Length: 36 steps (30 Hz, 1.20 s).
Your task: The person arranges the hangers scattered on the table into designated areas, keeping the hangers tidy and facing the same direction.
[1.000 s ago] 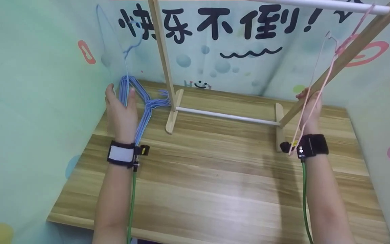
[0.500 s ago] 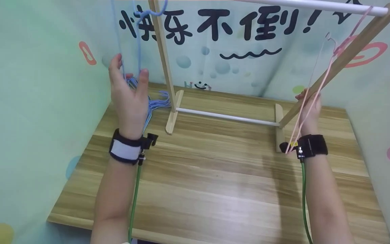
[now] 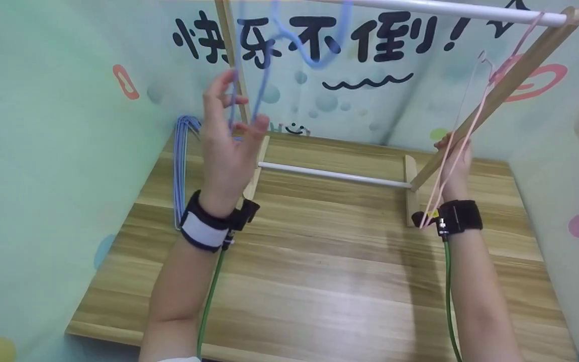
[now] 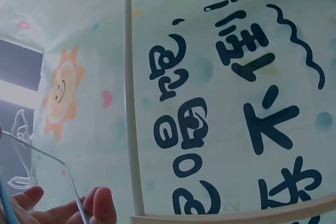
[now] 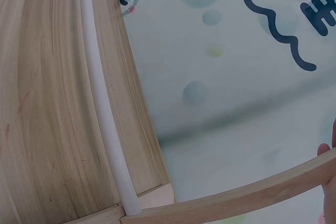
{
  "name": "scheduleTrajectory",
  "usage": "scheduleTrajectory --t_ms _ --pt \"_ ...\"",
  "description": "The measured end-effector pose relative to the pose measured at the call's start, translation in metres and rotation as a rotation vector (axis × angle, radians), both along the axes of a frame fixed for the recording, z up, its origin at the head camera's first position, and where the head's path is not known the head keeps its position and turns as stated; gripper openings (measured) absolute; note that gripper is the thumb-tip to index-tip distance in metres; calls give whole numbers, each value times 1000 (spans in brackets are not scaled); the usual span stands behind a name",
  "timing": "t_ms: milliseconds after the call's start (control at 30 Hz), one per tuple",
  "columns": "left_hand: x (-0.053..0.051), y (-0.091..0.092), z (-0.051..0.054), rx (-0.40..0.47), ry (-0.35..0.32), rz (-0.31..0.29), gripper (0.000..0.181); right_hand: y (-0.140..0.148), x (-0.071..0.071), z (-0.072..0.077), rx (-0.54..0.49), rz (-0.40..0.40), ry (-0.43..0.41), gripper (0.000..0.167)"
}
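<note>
A blue wire clothes hanger is held in my left hand, raised in front of the rack's left post. Motion blurs the hanger, and its upper part runs out of the head view. In the left wrist view its bent wire passes by the fingers. My right hand grips the right wooden post of the drying rack; the post partly covers the fingers. A pink hanger hangs from the right end of the rack's white top bar, in front of that hand.
A bundle of blue hangers lies on the wooden table at the left, partly behind my left arm. A white lower bar joins the rack's feet. Printed cloth walls stand around the table.
My left hand has lifted the blue hanger up from beside the bundle and carried it right, towards the rack. The right hand keeps its grip on the post.
</note>
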State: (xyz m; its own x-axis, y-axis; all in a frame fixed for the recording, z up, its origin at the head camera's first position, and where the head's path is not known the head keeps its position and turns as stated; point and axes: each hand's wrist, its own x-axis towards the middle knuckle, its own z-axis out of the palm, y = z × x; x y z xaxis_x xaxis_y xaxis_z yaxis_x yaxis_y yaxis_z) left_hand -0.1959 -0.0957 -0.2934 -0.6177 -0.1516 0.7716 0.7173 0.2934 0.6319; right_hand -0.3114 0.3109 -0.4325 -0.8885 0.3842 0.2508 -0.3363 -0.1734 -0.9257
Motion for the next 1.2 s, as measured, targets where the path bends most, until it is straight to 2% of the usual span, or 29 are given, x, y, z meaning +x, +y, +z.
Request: scheduleTrajectory --t_ms 67,167,267,367,467,567,700,967,1067,1200 --pt "-1 4 -4 -49 23 -67 88 -1 1 1 -20 11 -6 40" --pt "-2 7 -12 -126 16 -190 86 -3 5 4 -25 21 -18 42" --pt "-3 7 -21 -172 -53 -333 88 -5 7 7 -25 28 -24 42" --pt "-4 4 -31 -189 -147 -449 90 -5 7 7 -5 27 -25 41" --pt "-5 1 -41 -190 -224 -528 90 -3 4 5 4 12 -19 40" --pt "-7 -1 -50 -178 -269 -583 89 -3 1 3 -19 -1 -1 40" --pt "-12 -4 -59 -189 -292 -630 88 -3 0 1 -38 -21 15 40" --pt "-21 -6 -71 -258 -388 -648 86 -2 -2 0 -31 -19 10 40" --pt "-25 -1 -73 -261 -426 -626 85 -1 -2 -1 -28 -12 9 41" --pt "-30 10 -71 -276 -460 -565 87 -1 -3 -2 -34 -22 15 40"
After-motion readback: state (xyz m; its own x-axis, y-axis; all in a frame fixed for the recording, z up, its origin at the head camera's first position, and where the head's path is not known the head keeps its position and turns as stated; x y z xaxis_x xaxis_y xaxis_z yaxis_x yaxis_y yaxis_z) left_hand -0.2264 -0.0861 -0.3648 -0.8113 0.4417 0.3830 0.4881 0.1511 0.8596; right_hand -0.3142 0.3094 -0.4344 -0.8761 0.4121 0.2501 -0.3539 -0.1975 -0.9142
